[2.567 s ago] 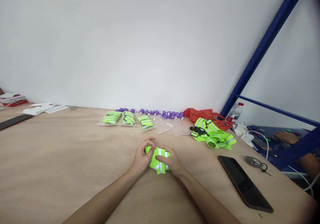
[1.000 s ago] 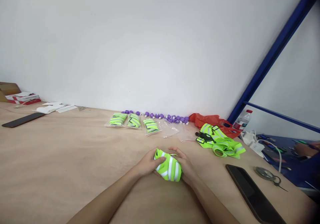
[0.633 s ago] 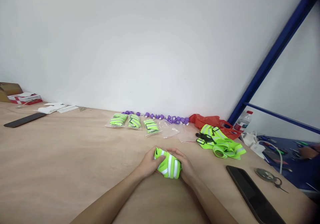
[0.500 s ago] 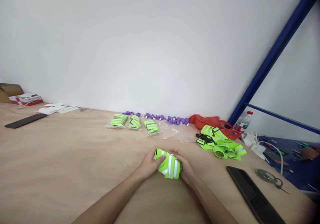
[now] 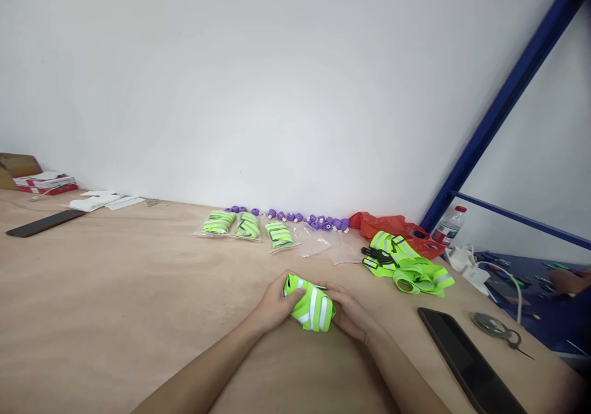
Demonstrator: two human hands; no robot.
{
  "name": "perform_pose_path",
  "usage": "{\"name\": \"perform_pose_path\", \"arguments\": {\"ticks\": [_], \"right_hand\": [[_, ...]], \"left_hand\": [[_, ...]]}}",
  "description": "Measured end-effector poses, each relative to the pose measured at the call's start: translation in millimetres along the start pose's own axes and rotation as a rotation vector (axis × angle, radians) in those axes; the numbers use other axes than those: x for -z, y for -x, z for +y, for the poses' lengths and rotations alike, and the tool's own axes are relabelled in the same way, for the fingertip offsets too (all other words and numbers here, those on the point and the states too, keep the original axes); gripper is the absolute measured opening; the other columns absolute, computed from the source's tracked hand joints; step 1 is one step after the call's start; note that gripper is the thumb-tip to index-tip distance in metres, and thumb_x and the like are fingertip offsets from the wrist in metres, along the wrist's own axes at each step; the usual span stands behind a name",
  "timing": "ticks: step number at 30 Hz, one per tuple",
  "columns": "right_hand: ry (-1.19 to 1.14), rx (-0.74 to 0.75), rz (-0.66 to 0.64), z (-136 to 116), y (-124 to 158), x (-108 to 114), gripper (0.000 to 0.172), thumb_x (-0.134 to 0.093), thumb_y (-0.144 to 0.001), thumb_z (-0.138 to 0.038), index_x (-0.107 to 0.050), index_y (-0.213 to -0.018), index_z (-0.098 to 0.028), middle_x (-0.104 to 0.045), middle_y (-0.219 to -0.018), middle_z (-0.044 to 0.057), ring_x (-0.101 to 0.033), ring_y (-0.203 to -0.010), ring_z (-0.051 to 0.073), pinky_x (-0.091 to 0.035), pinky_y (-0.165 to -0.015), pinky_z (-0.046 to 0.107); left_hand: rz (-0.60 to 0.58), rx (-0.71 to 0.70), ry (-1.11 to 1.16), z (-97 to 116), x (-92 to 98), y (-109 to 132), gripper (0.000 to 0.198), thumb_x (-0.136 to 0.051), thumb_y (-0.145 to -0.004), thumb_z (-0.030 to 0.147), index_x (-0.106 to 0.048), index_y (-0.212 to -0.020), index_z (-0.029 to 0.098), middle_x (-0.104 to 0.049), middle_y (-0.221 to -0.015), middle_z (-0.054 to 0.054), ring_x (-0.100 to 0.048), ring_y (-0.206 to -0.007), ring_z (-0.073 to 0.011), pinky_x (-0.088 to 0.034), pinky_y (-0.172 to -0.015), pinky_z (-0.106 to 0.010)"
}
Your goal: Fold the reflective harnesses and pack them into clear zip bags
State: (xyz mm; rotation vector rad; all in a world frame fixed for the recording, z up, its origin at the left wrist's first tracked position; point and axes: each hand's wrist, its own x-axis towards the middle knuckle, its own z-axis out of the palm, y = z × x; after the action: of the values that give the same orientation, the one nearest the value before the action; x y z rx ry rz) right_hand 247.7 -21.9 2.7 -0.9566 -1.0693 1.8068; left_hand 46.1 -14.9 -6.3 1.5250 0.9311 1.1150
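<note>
A folded bundle of lime-green reflective strap (image 5: 314, 307) with silvery-white stripes is held between my hands, just above the table. My left hand (image 5: 277, 303) grips its left side, thumb pressed on top. My right hand (image 5: 347, 310) is closed round its right side, the fingertips partly hidden behind it. Beyond the hands lie bagged straps: a left bag (image 5: 218, 222), a middle bag (image 5: 248, 226) and a right bag (image 5: 279, 234). Clear plastic bags (image 5: 314, 240) lie beside them. A loose reflective strap (image 5: 418, 272) with a black buckle (image 5: 379, 256) is heaped to the right.
Several purple rollers (image 5: 327, 223) line the wall behind a red plastic bag (image 5: 383, 222). At right are a bottle (image 5: 449, 226), a phone (image 5: 466, 358) and a round keyring-like item (image 5: 492, 326). A black strip (image 5: 45, 224) and papers (image 5: 104, 201) lie left. A person's hand (image 5: 564, 282) shows far right.
My right hand's fingers have shifted down and curled closer round the bundle's right side. The bundle and my left hand have stayed nearly still. The other person's hand at far right has moved slightly.
</note>
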Motion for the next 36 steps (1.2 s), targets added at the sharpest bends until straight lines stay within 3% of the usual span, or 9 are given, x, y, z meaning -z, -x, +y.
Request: {"name": "perform_pose_path", "arguments": {"ticks": [6,13,18,21,23,26,31,36], "right_hand": [[0.01,0.013,0.079,3.6,-1.0,-2.0,0.03,-0.084,-0.067,-0.037,-0.074,-0.087,-0.017,-0.074,-0.076,0.003,-0.066,-0.067,0.017,-0.048,-0.065,0.026],[0.07,0.188,0.276,8.9,-1.1,-15.7,0.035,-0.084,-0.064,-0.048,-0.063,-0.069,-0.021,-0.065,-0.062,-0.002,-0.056,-0.055,0.015,-0.04,-0.053,0.025],[0.088,0.252,0.285,10.6,-3.0,-19.1,0.041,-0.081,-0.068,-0.051,-0.055,-0.06,-0.02,-0.056,-0.055,-0.004,-0.047,-0.052,0.013,-0.035,-0.051,0.024],[0.095,0.247,0.196,11.1,-2.5,-19.0,0.04,-0.081,-0.07,-0.051,-0.057,-0.065,-0.02,-0.06,-0.061,-0.004,-0.051,-0.057,0.013,-0.038,-0.055,0.024],[0.125,0.24,0.146,11.7,-1.2,-19.2,0.036,-0.083,-0.068,-0.047,-0.062,-0.078,-0.021,-0.065,-0.07,-0.003,-0.056,-0.064,0.015,-0.042,-0.059,0.024],[0.146,0.22,0.131,13.5,0.3,-21.8,0.044,-0.089,-0.061,-0.039,-0.063,-0.093,-0.023,-0.068,-0.078,-0.003,-0.061,-0.071,0.018,-0.046,-0.063,0.026],[-0.067,0.224,0.189,16.6,-1.0,-30.9,0.047,-0.088,-0.06,-0.037,-0.066,-0.099,-0.022,-0.074,-0.092,0.003,-0.069,-0.084,0.025,-0.053,-0.076,0.034],[-0.159,0.199,0.076,18.5,-3.4,-32.0,0.041,-0.085,-0.066,-0.037,-0.072,-0.1,-0.018,-0.077,-0.102,0.008,-0.07,-0.095,0.029,-0.052,-0.089,0.04]], "left_hand": [[-0.032,0.034,0.049,-2.9,0.7,-0.3,0.033,-0.068,-0.08,0.047,-0.055,-0.087,0.018,-0.058,-0.078,0.0,-0.054,-0.075,-0.018,-0.044,-0.069,-0.028],[0.012,0.022,0.035,-4.7,0.9,-1.5,0.033,-0.069,-0.079,0.047,-0.054,-0.087,0.019,-0.056,-0.076,0.001,-0.053,-0.073,-0.0173,-0.042,-0.068,-0.028],[0.055,-0.044,0.022,-6.2,-3.2,0.4,0.026,-0.066,-0.083,0.042,-0.054,-0.088,0.019,-0.056,-0.076,0.002,-0.052,-0.074,-0.0167,-0.043,-0.07,-0.027],[0.099,-0.029,0.078,-7.3,-6.2,0.8,0.029,-0.068,-0.081,0.044,-0.054,-0.088,0.019,-0.057,-0.076,0.002,-0.054,-0.073,-0.0167,-0.044,-0.069,-0.027],[0.138,-0.002,0.137,-7.6,-7.0,0.1,0.034,-0.07,-0.078,0.047,-0.054,-0.087,0.019,-0.056,-0.074,0.002,-0.054,-0.071,-0.0162,-0.045,-0.067,-0.027],[0.165,0.034,0.208,-6.7,-6.2,-1.1,0.039,-0.074,-0.075,0.05,-0.054,-0.086,0.019,-0.056,-0.072,0.003,-0.054,-0.068,-0.0157,-0.045,-0.064,-0.026],[0.188,0.056,0.239,-4.8,-5.0,-1.7,0.045,-0.077,-0.071,0.056,-0.057,-0.087,0.018,-0.061,-0.076,0.0,-0.059,-0.074,-0.0182,-0.047,-0.068,-0.028],[0.196,0.082,0.277,-6.1,-6.4,-2.0,0.051,-0.076,-0.068,0.061,-0.057,-0.087,0.018,-0.064,-0.078,-0.001,-0.06,-0.075,-0.0198,-0.048,-0.069,-0.029]]}}
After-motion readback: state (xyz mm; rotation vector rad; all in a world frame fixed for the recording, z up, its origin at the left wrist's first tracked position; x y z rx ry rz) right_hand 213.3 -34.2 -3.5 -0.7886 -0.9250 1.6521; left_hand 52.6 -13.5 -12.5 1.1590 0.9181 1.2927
